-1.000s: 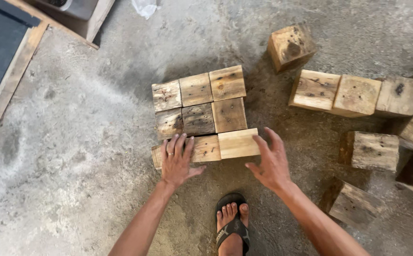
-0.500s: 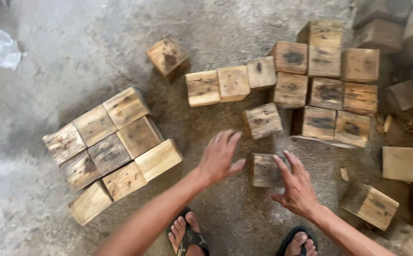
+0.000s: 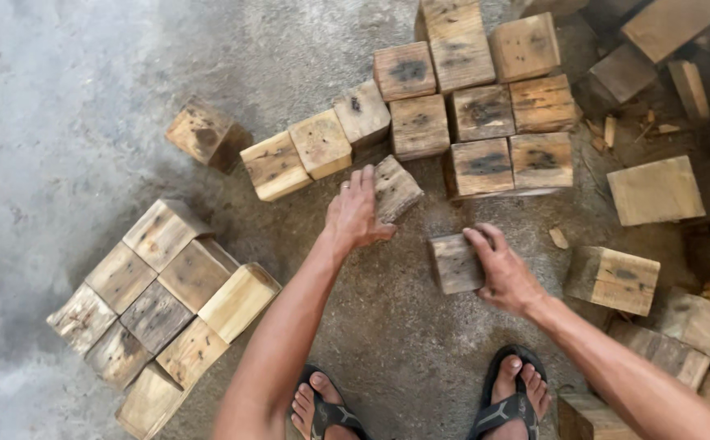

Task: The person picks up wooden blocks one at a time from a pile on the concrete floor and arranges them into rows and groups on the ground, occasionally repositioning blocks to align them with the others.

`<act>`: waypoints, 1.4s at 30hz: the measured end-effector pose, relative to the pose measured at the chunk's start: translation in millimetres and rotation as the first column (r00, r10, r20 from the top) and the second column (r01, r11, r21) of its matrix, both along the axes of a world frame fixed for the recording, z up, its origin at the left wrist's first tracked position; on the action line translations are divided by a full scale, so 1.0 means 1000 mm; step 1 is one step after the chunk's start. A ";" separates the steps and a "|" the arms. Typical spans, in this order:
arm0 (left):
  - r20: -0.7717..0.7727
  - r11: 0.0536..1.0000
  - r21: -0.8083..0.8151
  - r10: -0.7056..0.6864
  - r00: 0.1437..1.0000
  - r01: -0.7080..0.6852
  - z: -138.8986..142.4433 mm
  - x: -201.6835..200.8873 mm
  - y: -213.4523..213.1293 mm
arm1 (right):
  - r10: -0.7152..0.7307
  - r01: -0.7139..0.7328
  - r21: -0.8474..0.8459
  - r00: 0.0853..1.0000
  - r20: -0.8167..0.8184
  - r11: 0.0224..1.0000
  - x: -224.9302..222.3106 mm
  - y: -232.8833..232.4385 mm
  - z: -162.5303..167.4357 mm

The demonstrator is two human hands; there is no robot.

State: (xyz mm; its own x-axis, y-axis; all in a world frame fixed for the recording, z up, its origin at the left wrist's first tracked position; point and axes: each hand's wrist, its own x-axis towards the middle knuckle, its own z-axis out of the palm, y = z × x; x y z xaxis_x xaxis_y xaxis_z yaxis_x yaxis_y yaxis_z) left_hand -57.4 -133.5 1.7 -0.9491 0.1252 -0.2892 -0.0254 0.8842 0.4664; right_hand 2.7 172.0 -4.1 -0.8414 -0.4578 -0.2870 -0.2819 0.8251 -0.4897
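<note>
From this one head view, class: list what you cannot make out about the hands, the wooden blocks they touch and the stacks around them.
- Left hand: covers one side of the small dark block; grip unclear.
- Right hand: hides the right end of the block beneath it.
- Both arms: cut off by the bottom edge.
- Laid-out grid of blocks: its lowest block runs off the bottom edge.
- Pile at right: cut off by the right edge.

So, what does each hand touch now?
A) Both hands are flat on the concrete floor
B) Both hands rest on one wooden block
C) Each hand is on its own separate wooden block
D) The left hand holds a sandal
C: the left hand lies on a tilted wooden block, and the right hand grasps another block lying apart from it.
</note>
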 end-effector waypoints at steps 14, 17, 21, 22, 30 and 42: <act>0.064 0.962 0.068 -0.269 0.961 0.265 -0.010 0.070 0.057 | -0.068 0.068 0.006 0.997 -0.030 0.998 -0.004 0.006 -0.009; 0.034 0.967 -0.005 -0.255 0.966 0.255 -0.011 0.069 0.065 | -0.085 0.081 0.058 0.994 0.065 0.995 -0.005 0.006 -0.002; -0.184 0.956 -0.072 -0.294 0.938 0.286 -0.011 0.069 0.083 | -0.065 0.065 -0.003 0.997 0.042 0.998 -0.006 0.010 0.006; -0.260 0.956 -0.049 -0.293 0.920 0.290 -0.011 0.068 0.086 | -0.059 0.059 -0.025 0.998 0.034 0.998 -0.006 0.012 0.006; -0.162 0.950 -0.031 -0.311 0.936 0.310 -0.008 0.065 0.091 | -0.057 0.057 -0.099 0.998 0.000 0.993 -0.006 0.016 -0.003; -0.221 0.986 -0.094 -0.157 0.963 0.139 -0.010 0.097 0.005 | 0.144 -0.136 -0.176 0.989 0.032 0.975 -0.019 -0.075 -0.002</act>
State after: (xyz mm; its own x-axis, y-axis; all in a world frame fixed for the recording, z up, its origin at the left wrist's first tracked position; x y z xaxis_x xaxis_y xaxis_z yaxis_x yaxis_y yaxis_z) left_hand 40.1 -128.0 -8.6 -0.9635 0.2547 -0.0823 0.2068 0.9038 0.3748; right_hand -16.8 97.0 -6.4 -0.7537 -0.6163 -0.2283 -0.3638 0.6805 -0.6360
